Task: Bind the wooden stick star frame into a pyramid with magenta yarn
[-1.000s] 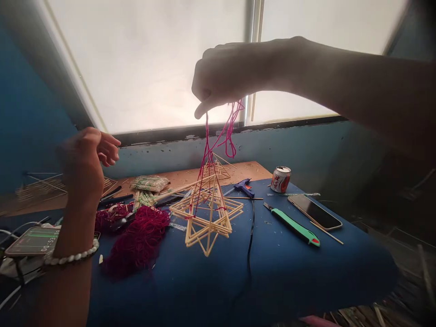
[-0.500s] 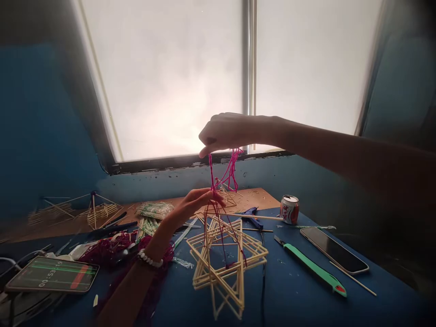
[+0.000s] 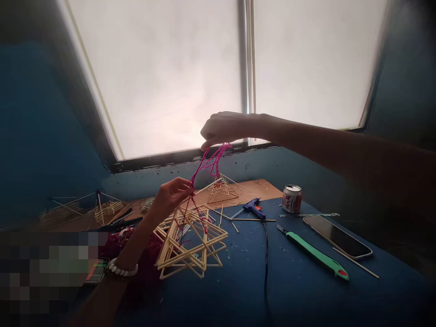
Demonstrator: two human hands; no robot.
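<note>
My right hand (image 3: 226,128) is raised in front of the window, its fingers pinched on the top ends of several pink strings (image 3: 208,162). The strings run down to a star-shaped frame of thin wooden sticks (image 3: 189,243) that leans on the blue table (image 3: 293,295). My left hand (image 3: 170,194), with a bead bracelet on the wrist, is closed on the strings lower down, just above the frame. A heap of dark red yarn (image 3: 114,245) lies behind my left forearm, partly hidden.
On the table lie a blue glue gun (image 3: 254,208) with its black cord, a green utility knife (image 3: 315,254), a phone (image 3: 337,236), a drink can (image 3: 292,198) and loose sticks. Smaller stick frames (image 3: 221,190) sit on a brown board behind. A blurred patch covers the lower left.
My left hand rose from the left side and took hold of the strings. My right hand has come lower. The stick frame has shifted left and tipped onto the table.
</note>
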